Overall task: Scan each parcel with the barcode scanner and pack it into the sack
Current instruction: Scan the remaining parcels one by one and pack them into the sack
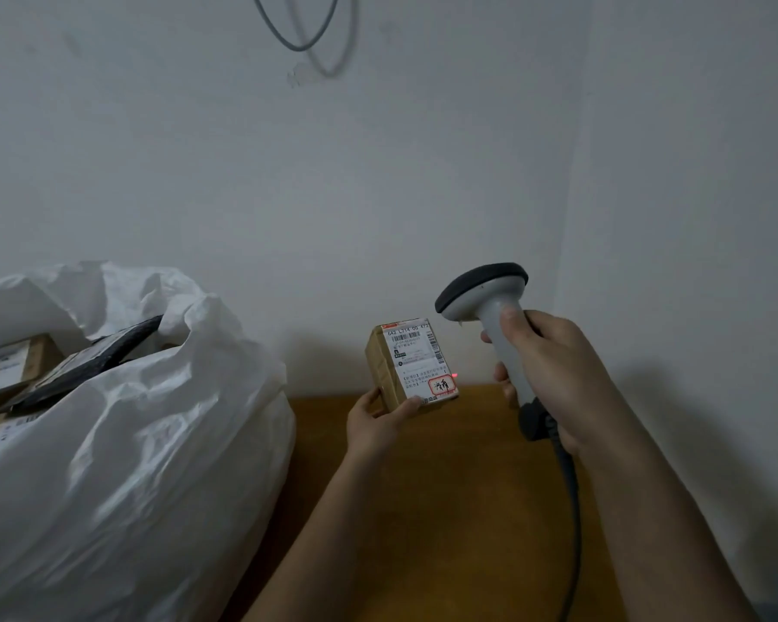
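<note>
My left hand holds a small brown cardboard parcel upright by its lower end, above the wooden table. Its white shipping label with barcodes faces me. My right hand grips the handle of a grey barcode scanner, whose dark head points left and down toward the parcel. A small red light dot shows just right of the parcel. A large white woven sack stands open at the left. Inside it lie several parcels, among them a brown box and a black flat packet.
The wooden table runs from the sack to the right wall. The scanner's dark cable hangs down over the table by my right forearm. A white wall rises behind, with a grey cable loop hanging at the top.
</note>
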`<state>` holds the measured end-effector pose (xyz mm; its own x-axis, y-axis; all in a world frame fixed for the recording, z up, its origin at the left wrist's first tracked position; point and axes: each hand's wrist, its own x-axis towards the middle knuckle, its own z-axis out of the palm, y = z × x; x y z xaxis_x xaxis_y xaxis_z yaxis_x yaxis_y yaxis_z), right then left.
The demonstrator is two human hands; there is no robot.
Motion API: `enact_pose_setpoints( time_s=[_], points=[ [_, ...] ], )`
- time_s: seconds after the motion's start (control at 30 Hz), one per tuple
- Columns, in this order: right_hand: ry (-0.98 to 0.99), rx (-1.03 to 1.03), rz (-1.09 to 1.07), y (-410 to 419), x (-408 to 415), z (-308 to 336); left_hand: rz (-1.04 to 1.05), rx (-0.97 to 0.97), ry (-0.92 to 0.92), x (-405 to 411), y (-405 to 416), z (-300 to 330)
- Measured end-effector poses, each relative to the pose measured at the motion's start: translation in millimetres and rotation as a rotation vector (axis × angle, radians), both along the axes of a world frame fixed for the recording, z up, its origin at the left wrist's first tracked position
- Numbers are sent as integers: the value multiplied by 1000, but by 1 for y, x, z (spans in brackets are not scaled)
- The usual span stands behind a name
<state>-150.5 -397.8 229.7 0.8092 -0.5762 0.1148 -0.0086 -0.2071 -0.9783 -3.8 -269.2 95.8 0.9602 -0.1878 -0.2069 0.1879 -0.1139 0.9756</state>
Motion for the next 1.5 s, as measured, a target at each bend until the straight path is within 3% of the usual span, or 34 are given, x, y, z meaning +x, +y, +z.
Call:
enact_pose_setpoints(
  time_s=[0.73,1.5],
  points=[
    [-77,-147,26,23,-35,27,27,-9,25,-8,12,3],
    [-76,-272,35,60,-4,26,-9,-78,-38,-17,41,22]
  ],
)
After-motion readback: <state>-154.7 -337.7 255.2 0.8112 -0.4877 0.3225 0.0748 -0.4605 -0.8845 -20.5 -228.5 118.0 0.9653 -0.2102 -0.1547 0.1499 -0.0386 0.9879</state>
